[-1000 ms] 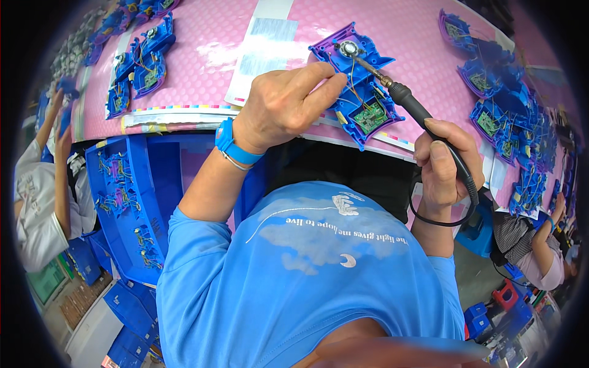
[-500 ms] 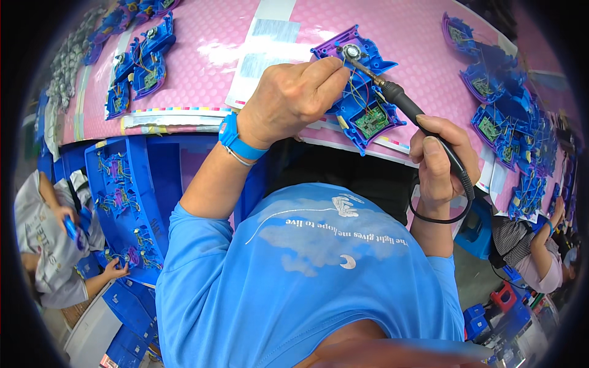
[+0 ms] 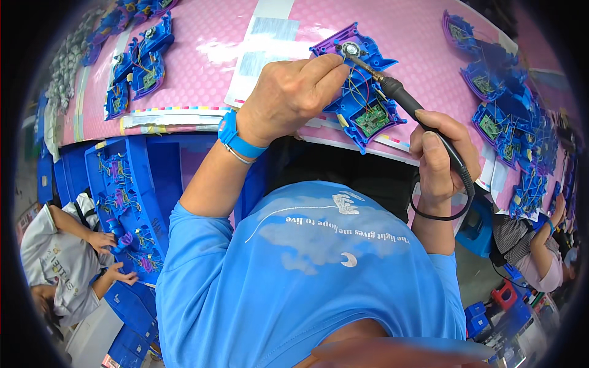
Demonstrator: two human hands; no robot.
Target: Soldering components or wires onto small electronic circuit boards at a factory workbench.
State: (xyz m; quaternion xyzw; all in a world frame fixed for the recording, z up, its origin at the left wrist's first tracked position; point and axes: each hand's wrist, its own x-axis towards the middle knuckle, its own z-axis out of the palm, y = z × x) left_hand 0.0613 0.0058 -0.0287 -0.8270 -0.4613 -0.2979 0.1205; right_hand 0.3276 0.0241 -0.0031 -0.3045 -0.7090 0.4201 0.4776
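Looks like soldering mid-joint: right hand [image 3: 443,161] is wrapped around the iron [image 3: 405,101], fingers curled tight on the grip, tip down by the round metal part at the top of the blue shell [image 3: 362,92] on the pink mat [image 3: 202,55]. Left hand [image 3: 288,95] pinches something thin right at that spot, thumb and forefinger pressed together, probably solder wire, too small to tell. I'd guess next comes a steady lift-off. The joint itself is hidden behind the fingertips.
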